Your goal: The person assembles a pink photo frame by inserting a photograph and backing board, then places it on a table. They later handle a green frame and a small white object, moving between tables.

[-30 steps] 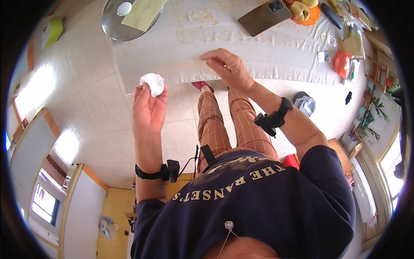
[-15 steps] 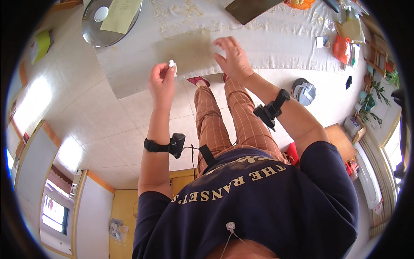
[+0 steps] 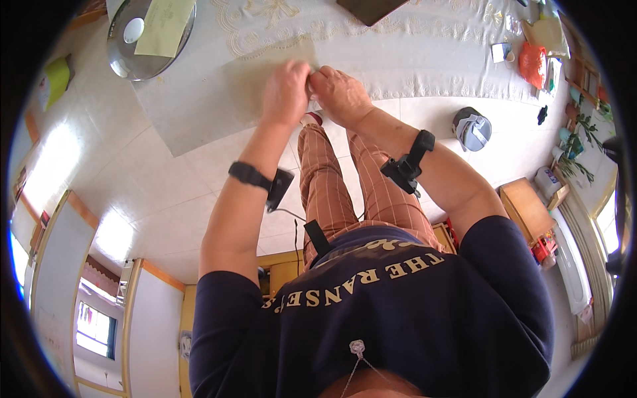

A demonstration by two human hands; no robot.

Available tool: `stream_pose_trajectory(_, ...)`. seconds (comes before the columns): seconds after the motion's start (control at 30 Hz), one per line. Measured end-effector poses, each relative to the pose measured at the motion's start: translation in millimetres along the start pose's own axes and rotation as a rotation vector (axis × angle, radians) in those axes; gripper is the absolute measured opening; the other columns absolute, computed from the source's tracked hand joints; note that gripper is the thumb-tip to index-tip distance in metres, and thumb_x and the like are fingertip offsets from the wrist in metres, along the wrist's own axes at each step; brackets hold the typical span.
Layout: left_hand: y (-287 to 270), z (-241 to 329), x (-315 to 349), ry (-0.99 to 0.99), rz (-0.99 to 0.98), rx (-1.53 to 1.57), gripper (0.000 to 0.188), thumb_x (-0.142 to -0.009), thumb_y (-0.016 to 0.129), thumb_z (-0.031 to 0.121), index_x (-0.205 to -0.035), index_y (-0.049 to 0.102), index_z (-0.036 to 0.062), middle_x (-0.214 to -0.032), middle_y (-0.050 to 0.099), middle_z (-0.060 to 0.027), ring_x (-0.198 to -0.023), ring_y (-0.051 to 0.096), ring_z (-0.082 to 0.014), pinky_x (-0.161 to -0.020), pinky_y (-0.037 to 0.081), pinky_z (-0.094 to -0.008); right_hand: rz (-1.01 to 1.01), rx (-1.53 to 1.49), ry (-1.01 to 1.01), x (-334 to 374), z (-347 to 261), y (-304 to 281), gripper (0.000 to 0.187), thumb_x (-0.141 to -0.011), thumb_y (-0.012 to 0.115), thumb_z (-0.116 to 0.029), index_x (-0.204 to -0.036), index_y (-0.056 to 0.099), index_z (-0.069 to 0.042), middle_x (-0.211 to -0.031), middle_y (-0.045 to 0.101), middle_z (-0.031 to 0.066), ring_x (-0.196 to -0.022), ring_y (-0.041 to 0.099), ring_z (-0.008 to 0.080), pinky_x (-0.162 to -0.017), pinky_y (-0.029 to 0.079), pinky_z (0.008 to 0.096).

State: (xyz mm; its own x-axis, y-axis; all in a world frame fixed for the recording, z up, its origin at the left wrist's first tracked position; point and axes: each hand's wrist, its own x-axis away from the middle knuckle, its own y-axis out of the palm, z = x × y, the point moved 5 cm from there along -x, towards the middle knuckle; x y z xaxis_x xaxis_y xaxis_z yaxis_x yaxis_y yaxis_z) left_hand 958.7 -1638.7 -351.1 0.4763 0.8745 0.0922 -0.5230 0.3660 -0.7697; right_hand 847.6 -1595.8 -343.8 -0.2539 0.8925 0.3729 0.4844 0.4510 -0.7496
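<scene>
My left hand [image 3: 286, 93] and my right hand [image 3: 341, 96] meet over the near edge of the table. The fingers of both are bent, their tips pinched together between the hands. Whatever they grip is hidden by the fingers; the small white piece that was in my left hand cannot be made out now. Beneath and beside my left hand, a dull greyish-beige rectangle [image 3: 242, 86] lies on the pale embroidered tablecloth [image 3: 398, 73].
A round steel tray [image 3: 126, 58] with a yellowish paper [image 3: 163, 30] stands at far left. A dark flat object [image 3: 371, 8] lies at the back. To the right are an orange-red bag [image 3: 533, 65] and, on the floor, a grey bin [image 3: 472, 129].
My hands were apart, the left pinching a small white piece, the right with fingers loosely spread. Both have come together, the left moving right and slightly farther out.
</scene>
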Motion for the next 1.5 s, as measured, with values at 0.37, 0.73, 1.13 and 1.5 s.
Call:
stream_pose_trajectory(0.37, -9, -15, -35, 0.040, 0.134, 0.001, 0.012, -0.079, 0.056, 0.000, -0.089, 0.058, 0.0068, -0.090, 0.060, -0.0135, -0.082, 0.058, -0.0349, -0.071, 0.047, -0.0442, 0.065, -0.052, 0.003, 2, 4, 4, 0.013, -0.081, 0.064, -0.014, -0.089, 0.055, -0.010, -0.091, 0.056, 0.0100, -0.089, 0.060, 0.0300, -0.076, 0.050, 0.0395)
stream_pose_trajectory(0.73, -65, -86, 76, -0.215, 0.220, -0.061, 0.005, -0.082, 0.061, 0.003, -0.085, 0.058, 0.0063, -0.082, 0.060, -0.0117, -0.079, 0.057, -0.0311, -0.069, 0.047, -0.0416, 0.075, -0.106, -0.018, 1, 1, -3, 0.016, -0.080, 0.063, -0.011, -0.092, 0.053, -0.009, -0.091, 0.055, 0.0106, -0.089, 0.059, 0.0320, -0.075, 0.049, 0.0419)
stream_pose_trajectory(1.13, -32, -74, 189, -0.754, 0.119, 0.381, 0.011, -0.080, 0.067, 0.011, -0.082, 0.059, 0.0039, -0.073, 0.060, -0.0067, -0.065, 0.057, -0.0162, -0.062, 0.046, -0.0299, -0.055, 0.305, -0.249, -4, -13, -19, 0.088, -0.069, 0.080, -0.034, -0.144, 0.036, -0.019, -0.150, 0.024, 0.0091, -0.141, 0.021, 0.0270, -0.111, 0.026, 0.0472)
stream_pose_trajectory(1.5, -40, -67, 170, -0.870, 0.232, 0.540, 0.013, -0.080, 0.067, 0.012, -0.084, 0.060, 0.0012, -0.076, 0.061, -0.0052, -0.071, 0.057, -0.0141, -0.068, 0.046, -0.0276, -0.007, 0.126, -0.350, -14, -25, -25, 0.075, -0.074, 0.072, -0.033, -0.140, 0.041, -0.014, -0.142, 0.038, 0.0087, -0.133, 0.032, 0.0261, -0.106, 0.030, 0.0455)
